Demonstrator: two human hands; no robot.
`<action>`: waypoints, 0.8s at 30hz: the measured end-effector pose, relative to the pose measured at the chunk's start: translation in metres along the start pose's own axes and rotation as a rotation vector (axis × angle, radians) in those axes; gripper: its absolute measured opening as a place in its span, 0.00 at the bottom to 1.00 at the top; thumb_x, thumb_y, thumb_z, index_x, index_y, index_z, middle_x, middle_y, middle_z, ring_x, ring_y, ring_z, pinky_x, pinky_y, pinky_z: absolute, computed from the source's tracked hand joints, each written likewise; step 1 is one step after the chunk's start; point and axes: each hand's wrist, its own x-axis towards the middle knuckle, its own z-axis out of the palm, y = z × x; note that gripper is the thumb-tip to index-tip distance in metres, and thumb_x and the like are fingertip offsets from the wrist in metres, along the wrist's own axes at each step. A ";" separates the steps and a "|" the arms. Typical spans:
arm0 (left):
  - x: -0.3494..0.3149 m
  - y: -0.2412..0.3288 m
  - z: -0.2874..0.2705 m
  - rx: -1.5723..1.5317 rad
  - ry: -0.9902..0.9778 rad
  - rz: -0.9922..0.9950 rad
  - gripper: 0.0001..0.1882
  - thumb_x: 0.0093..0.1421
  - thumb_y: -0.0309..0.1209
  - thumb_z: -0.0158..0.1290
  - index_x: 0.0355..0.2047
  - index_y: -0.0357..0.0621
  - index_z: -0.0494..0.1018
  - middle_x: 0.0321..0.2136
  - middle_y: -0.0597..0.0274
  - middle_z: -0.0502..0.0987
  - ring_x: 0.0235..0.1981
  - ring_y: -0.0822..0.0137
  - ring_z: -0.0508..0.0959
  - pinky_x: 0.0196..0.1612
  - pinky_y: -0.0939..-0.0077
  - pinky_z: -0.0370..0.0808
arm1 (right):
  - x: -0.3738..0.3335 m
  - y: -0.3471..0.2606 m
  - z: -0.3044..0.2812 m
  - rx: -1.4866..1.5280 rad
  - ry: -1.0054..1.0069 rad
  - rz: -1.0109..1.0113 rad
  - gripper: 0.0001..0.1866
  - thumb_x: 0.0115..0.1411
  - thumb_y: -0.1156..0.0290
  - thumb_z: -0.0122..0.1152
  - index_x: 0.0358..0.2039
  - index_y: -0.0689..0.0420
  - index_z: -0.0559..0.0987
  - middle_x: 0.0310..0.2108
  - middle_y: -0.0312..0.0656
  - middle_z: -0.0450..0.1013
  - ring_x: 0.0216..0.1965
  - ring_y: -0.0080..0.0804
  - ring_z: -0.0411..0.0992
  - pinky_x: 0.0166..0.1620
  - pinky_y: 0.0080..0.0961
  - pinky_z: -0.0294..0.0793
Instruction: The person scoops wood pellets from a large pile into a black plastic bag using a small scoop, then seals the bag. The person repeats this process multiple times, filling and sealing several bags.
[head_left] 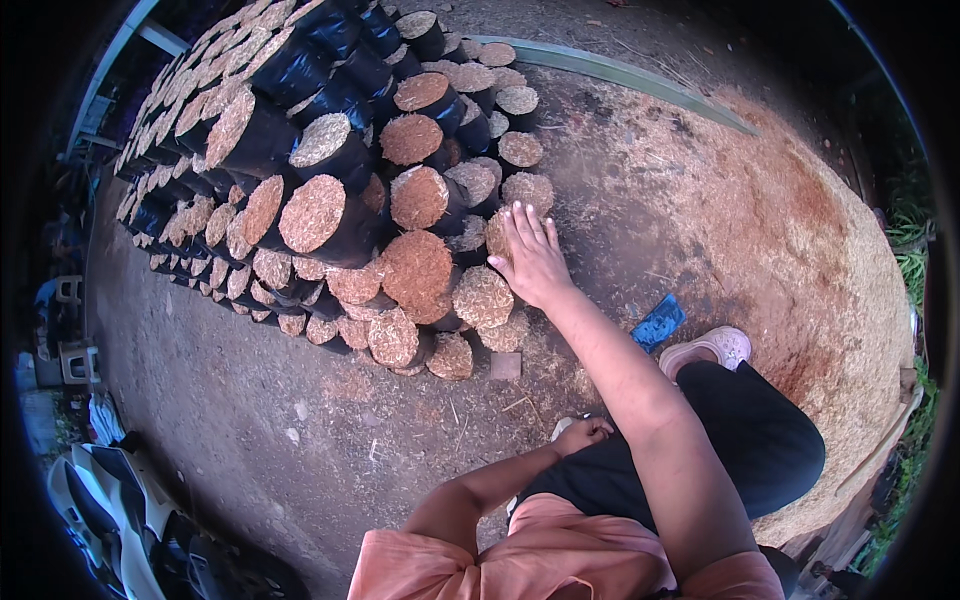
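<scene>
My right hand (533,258) is stretched out with its fingers spread flat. It presses on the sawdust top of a black plastic bag (497,236) at the right edge of a big stack. Most of that bag is hidden by the hand. Close by are other sawdust-filled bags, among them a reddish one (417,272) and a paler one (482,297). My left hand (583,435) rests by my knee, its fingers curled in, with nothing seen in them.
Many more filled bags (313,214) are piled to the left. Loose sawdust (800,260) spreads over the ground at right, below a long wooden board (630,75). A blue plastic piece (659,322) lies by my pink clog (733,345). A motorbike (125,510) stands lower left.
</scene>
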 end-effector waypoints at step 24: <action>0.013 -0.045 0.003 0.066 0.021 -0.007 0.19 0.63 0.34 0.54 0.52 0.38 0.73 0.44 0.50 0.80 0.46 0.60 0.79 0.50 0.67 0.74 | 0.000 -0.007 0.003 -0.015 -0.053 -0.136 0.42 0.65 0.38 0.39 0.69 0.56 0.54 0.73 0.42 0.41 0.74 0.38 0.35 0.73 0.45 0.30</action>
